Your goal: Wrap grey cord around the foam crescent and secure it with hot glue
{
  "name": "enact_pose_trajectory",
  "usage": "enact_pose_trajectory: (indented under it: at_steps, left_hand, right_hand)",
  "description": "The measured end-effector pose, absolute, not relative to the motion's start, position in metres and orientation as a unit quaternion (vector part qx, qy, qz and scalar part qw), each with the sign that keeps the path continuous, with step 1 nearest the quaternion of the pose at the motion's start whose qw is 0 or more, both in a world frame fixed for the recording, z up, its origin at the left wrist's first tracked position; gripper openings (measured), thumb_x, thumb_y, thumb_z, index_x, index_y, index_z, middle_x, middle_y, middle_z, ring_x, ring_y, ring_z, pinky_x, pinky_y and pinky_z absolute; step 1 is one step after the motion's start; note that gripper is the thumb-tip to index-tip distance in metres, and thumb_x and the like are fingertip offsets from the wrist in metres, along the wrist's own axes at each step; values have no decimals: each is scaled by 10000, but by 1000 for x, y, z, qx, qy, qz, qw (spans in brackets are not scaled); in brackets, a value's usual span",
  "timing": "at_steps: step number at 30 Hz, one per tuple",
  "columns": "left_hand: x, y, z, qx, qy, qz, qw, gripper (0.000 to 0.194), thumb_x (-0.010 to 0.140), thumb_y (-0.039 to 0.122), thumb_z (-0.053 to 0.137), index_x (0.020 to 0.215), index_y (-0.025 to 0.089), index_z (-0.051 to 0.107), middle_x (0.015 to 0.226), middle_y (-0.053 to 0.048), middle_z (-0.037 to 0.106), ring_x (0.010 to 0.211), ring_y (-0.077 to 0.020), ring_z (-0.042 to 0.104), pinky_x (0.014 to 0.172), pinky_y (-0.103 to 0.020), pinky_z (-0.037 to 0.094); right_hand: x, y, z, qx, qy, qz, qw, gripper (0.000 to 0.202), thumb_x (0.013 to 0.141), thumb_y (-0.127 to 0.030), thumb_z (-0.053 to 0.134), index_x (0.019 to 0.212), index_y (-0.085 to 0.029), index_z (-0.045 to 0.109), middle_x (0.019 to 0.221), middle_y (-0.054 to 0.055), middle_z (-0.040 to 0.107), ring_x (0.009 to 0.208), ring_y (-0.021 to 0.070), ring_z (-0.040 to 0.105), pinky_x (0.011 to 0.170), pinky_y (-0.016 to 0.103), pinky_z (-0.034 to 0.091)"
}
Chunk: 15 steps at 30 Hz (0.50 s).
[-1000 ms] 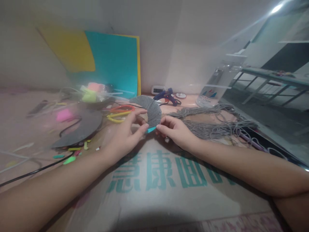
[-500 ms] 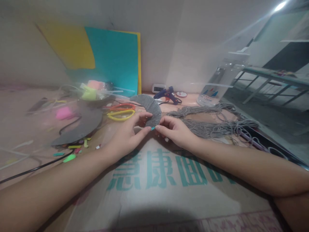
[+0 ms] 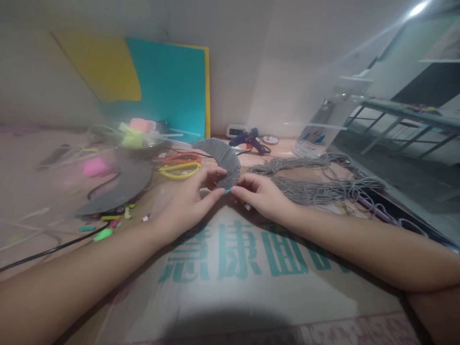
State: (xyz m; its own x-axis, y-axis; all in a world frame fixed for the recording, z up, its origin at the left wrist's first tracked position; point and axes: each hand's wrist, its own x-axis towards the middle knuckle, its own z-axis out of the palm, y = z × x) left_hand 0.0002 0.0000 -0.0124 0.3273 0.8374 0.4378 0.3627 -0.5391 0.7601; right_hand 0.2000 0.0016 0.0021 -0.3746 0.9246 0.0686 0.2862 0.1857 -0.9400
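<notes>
Pinching the wrapped crescent (image 3: 229, 160), left hand (image 3: 197, 194) and right hand (image 3: 260, 195) seem clamped on it; uneven pulling could loosen strands (image 3: 233, 168).

Gray yarn (image 3: 302, 194) on the table (image 3: 323, 297)

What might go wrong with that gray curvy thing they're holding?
The gray curved piece might slip or tip, since the left hand and right hand seem to hold it only near its lower end. Loose gray yarn lies close beside the right hand, so a strand might snag.
</notes>
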Motion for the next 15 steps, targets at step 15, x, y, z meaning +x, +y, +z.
enact_pose_trajectory:
  at_steps: [15]
  left_hand:
    - [-3,2,-2,703,477,429,307,322,940,488,489,974,205,639,928,-18,673,890,-189,624,813,-311,455]
  right_hand:
    - [200,0,2,-430,-677,460,381,173,866,-353,588,816,-196,537,678,-24,590,536,96,490,454,214,405]
